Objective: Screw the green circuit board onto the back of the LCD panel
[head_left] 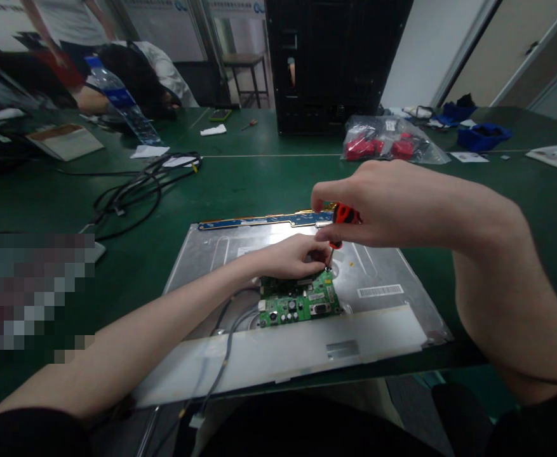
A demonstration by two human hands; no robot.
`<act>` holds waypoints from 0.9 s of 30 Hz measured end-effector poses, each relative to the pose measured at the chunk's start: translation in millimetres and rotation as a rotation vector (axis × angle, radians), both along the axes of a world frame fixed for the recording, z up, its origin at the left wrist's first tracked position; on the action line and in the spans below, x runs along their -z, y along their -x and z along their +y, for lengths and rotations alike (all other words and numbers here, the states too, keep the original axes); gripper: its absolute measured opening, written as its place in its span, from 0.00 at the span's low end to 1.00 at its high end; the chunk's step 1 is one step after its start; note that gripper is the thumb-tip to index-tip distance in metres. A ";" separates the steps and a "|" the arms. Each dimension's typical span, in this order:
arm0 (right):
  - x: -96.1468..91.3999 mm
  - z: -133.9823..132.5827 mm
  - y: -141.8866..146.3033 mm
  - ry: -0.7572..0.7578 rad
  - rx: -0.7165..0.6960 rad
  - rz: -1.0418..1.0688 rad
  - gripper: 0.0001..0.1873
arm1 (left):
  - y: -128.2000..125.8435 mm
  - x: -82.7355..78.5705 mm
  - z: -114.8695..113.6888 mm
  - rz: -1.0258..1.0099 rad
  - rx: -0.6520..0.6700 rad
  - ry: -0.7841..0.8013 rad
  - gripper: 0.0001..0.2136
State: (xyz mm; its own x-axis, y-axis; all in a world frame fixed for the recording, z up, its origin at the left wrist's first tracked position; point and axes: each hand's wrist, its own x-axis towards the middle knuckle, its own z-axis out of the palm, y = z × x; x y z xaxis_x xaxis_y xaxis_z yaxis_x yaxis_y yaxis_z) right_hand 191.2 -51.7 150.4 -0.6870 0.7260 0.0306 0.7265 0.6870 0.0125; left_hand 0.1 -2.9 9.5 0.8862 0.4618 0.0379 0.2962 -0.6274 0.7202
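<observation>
A silver monitor back panel lies flat on the green table. A green circuit board sits at its middle. My right hand is closed round a red-handled screwdriver, held upright with its tip at the board's far right corner. My left hand rests on the board's far edge, fingers curled beside the screwdriver tip. A blue strip board runs along the panel's far edge. Grey cables trail from the board toward me.
Black cables lie coiled at left. A black computer case stands at the back. A clear bag of red parts lies right of it. A plastic bottle and another person are at far left. Blue cloth lies far right.
</observation>
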 end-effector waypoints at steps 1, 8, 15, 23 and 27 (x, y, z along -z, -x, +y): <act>0.3 0.2 0.0 -0.003 0.002 -0.001 0.17 | -0.1 -0.2 0.0 0.000 -0.008 -0.006 0.05; 1.2 0.8 -0.4 0.010 -0.004 -0.012 0.16 | -0.6 2.1 0.1 -0.008 -0.007 0.016 0.04; 0.0 -3.6 -0.8 0.016 -0.013 -0.004 0.16 | -1.5 2.3 0.3 0.018 -0.031 0.019 0.03; 1.3 -3.2 -0.8 0.002 0.009 -0.014 0.17 | -0.8 2.8 0.7 0.012 -0.017 0.024 0.04; 2.2 -1.8 -0.6 -0.036 0.021 -0.020 0.19 | 0.0 2.4 -0.8 0.004 -0.017 0.035 0.04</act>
State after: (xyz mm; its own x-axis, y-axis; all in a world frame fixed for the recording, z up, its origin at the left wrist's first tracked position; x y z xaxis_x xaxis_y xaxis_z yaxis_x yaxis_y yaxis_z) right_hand 191.7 -53.5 148.3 -0.6720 0.7393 0.0430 0.7405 0.6701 0.0514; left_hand 0.1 -3.8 7.0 0.8782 0.4780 0.0182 0.3094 -0.5965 0.7406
